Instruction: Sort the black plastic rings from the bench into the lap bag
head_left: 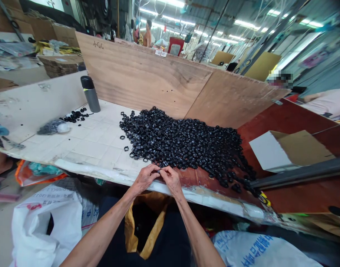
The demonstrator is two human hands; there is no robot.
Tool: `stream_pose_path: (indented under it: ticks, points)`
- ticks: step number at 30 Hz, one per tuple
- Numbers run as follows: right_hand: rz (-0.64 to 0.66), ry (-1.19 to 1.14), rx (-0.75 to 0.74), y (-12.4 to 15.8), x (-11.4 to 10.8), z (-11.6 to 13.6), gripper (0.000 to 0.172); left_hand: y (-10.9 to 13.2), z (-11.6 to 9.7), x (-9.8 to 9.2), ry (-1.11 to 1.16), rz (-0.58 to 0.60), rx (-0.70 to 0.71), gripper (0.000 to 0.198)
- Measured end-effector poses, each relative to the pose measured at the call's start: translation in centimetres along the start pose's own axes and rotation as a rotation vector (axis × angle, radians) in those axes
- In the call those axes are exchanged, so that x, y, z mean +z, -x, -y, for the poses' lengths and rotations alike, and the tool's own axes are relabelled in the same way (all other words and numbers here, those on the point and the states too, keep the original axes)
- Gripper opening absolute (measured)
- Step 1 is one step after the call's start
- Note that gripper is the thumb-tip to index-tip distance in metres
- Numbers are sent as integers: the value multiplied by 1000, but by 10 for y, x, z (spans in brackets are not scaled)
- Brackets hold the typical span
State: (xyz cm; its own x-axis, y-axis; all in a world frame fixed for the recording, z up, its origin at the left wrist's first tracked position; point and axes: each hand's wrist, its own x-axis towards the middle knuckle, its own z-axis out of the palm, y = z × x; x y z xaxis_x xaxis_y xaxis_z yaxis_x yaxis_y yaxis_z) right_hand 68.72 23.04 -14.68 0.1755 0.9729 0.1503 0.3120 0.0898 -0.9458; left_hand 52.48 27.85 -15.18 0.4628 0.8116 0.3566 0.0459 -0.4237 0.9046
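Note:
Just over the table's front edge, my left hand (144, 178) and my right hand (172, 179) meet fingertip to fingertip. Both are closed in a pinch on one small black ring (158, 171), mostly covered by the fingers. Right behind them spreads a big heap of similar black rings (175, 141), with a few loose ones at its left side. Below my hands, a yellow bag (129, 226) hangs open at my lap, its inside dark.
A grey bottle (92, 99) stands at the table's back left, near a plastic bag (50, 127) and small black pieces (76, 115). Wooden boards (136, 70) wall the back. An open carton (272, 152) sits right, beside a dark bar (297, 171). White sacks (47, 222) lie below.

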Motion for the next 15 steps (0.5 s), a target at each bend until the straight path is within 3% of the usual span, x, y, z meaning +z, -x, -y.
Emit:
stream_pose_path:
  ticks: [7, 12, 15]
  points:
    - [-1, -200, 21, 3, -2, -1, 33, 1, 0, 1, -15, -26, -9, 18]
    - [27, -88, 71, 3, 0, -2, 27, 2, -3, 0, -3, -22, -4, 16]
    - [20, 44, 14, 2, 2, 1, 29, 2, -4, -1, 7, -16, 10, 16]
